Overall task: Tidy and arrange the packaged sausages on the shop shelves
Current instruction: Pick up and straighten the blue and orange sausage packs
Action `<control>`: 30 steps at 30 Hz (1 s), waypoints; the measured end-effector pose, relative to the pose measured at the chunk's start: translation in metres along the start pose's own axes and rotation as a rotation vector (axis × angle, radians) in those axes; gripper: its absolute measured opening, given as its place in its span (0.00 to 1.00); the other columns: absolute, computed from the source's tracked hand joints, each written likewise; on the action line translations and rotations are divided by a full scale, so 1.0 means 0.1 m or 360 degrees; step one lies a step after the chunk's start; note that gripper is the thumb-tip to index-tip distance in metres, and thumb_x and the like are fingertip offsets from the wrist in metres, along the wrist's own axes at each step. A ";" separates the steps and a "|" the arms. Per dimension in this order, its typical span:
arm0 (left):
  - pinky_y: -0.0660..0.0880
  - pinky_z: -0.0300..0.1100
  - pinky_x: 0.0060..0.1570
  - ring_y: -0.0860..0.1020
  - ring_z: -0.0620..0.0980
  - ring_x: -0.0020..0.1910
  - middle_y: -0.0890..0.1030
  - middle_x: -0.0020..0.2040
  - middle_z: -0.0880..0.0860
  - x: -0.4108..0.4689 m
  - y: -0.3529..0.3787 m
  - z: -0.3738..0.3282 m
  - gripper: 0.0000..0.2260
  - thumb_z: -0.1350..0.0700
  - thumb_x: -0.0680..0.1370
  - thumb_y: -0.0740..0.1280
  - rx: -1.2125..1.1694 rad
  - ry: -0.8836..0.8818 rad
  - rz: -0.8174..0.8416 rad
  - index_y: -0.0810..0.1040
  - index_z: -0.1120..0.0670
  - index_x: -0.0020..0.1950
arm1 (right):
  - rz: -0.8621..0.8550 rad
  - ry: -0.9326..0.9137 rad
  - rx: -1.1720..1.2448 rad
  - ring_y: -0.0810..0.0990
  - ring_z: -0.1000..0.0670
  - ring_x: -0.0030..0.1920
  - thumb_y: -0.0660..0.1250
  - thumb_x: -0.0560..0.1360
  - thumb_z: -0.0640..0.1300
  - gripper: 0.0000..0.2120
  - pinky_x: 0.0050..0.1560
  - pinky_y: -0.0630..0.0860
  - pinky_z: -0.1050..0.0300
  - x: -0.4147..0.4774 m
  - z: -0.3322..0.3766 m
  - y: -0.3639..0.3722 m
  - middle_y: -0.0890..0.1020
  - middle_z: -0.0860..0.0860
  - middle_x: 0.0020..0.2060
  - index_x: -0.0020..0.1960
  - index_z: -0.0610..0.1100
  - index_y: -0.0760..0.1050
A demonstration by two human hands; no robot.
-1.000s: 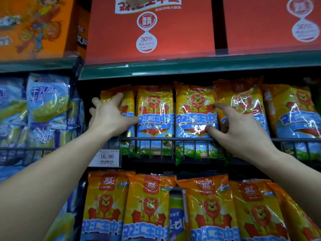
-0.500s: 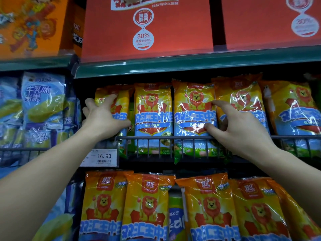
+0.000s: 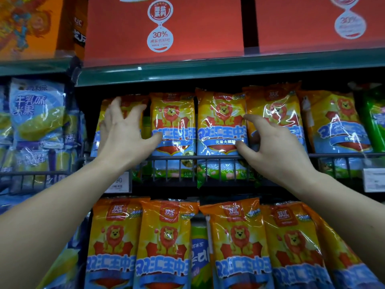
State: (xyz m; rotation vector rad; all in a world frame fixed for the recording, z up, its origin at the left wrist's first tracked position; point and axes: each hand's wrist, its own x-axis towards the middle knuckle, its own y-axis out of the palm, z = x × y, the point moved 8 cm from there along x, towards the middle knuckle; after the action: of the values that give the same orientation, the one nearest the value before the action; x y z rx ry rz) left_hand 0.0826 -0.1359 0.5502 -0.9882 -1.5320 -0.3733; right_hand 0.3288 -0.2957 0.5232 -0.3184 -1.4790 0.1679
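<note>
The sausage packs (image 3: 220, 126) on the middle shelf stand upright behind the wire rail (image 3: 208, 157), nearly squared. The left hand (image 3: 125, 134), fingers spread flat, presses the leftmost pack (image 3: 141, 100). The right hand (image 3: 277, 151) works the seam between the third and fourth packs, its grip unclear. The overlapping lower row (image 3: 239, 247) probably remains to be done.

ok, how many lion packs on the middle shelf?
5. Leftmost pack under the left hand, second and third between the hands, fourth behind the right hand, fifth farthest right. More may hide behind.
</note>
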 end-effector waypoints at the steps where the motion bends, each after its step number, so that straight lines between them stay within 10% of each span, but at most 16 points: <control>1: 0.54 0.58 0.76 0.50 0.58 0.79 0.51 0.79 0.56 -0.02 0.01 -0.11 0.31 0.40 0.73 0.70 -0.0007 0.0067 -0.0008 0.66 0.46 0.74 | -0.0024 -0.0020 -0.0063 0.79 0.45 0.49 0.64 0.77 0.60 0.30 0.40 0.77 0.51 -0.02 0.01 -0.03 0.79 0.50 0.52 0.76 0.53 0.62; 30: 0.46 0.57 0.77 0.44 0.48 0.80 0.52 0.80 0.43 -0.50 1.01 -2.67 0.31 0.37 0.77 0.61 -0.0019 0.0692 0.0521 0.57 0.41 0.78 | 0.0163 0.0027 -0.0410 0.57 0.46 0.76 0.59 0.76 0.63 0.31 0.73 0.62 0.46 -0.13 -1.44 -0.82 0.58 0.54 0.78 0.76 0.55 0.62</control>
State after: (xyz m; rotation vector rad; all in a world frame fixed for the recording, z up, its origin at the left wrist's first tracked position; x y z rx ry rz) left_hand 0.3294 -0.2880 0.5366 -1.0657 -0.9602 -0.3367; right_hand 0.4635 -0.3930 0.5275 -0.6031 -1.4696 0.0559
